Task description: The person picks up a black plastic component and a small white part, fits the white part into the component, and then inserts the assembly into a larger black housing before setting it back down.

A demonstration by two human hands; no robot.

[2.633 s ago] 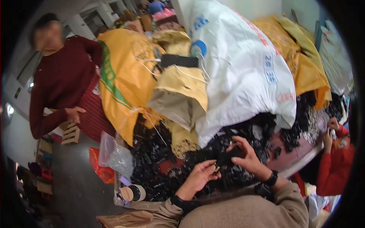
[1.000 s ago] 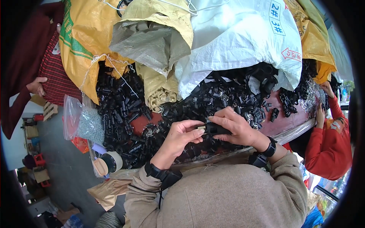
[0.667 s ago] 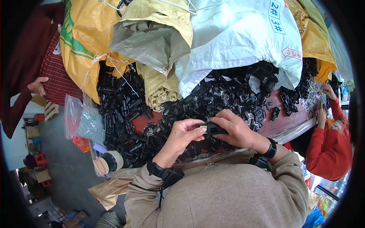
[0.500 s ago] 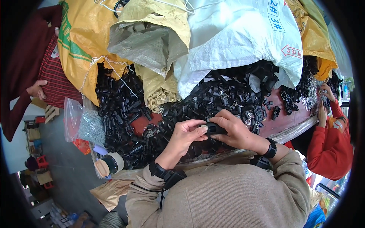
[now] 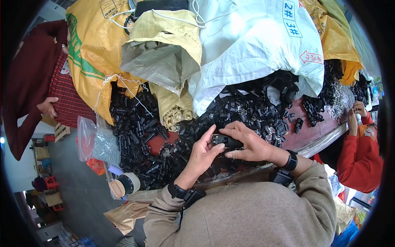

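Between my two hands, over the front of the table, is a small black plastic part (image 5: 220,140) with slots or ridges on its left end. My right hand (image 5: 254,145) grips it from the right, fingers over the top and thumb below. The thumb of my left hand (image 5: 201,155) presses its near left side, while the index finger lies along the far left side. Beneath and beyond my hands spreads a heap of similar black plastic parts (image 5: 142,133). Small metal pieces (image 5: 269,133) lie among them to the right. My fingers hide much of the held part.
A white woven sack (image 5: 259,49), a yellow sack (image 5: 96,45) and a smaller open pale sack (image 5: 160,57) stand behind the heap. At left are a clear bag of small metal pieces (image 5: 106,144) and a white-rimmed jar (image 5: 131,182). People stand at left and right.
The black part has turned so that its slotted end shows. My left index finger has straightened away from its pinch, and the right fingers have shifted over the part.
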